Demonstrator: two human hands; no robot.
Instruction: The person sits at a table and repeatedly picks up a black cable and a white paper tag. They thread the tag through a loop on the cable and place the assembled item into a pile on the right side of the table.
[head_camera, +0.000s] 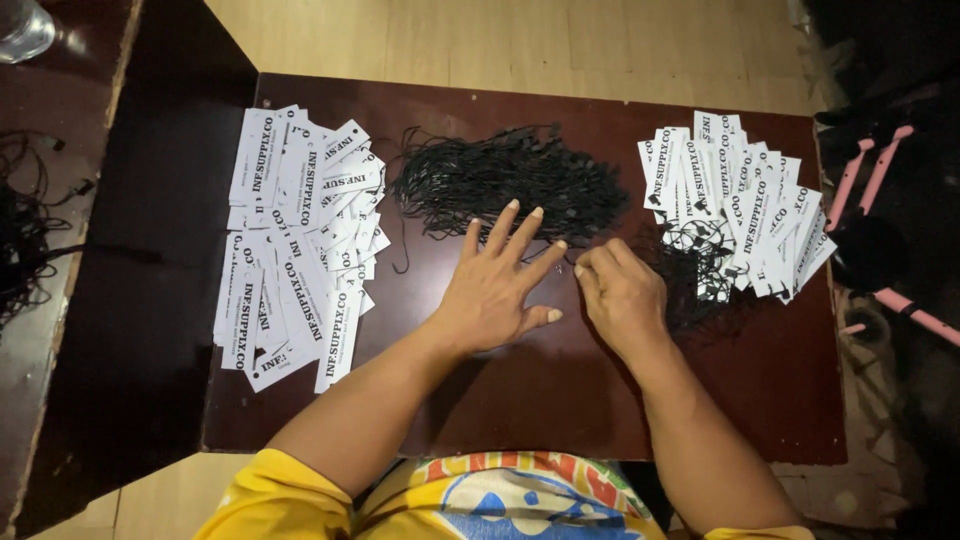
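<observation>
My left hand (497, 283) lay flat, fingers spread, steadying the tangled heap of black strings (510, 185) on the dark brown wooden table (560, 400); my right hand (622, 293) pinched one strand loose.

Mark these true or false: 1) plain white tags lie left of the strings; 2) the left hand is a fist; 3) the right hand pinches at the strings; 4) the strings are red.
1) True: the left tags lie left of the strings.
2) False: the left hand lies flat, fingers spread.
3) True: the right hand has its fingertips together at the pile's edge.
4) False: they are black.
</observation>
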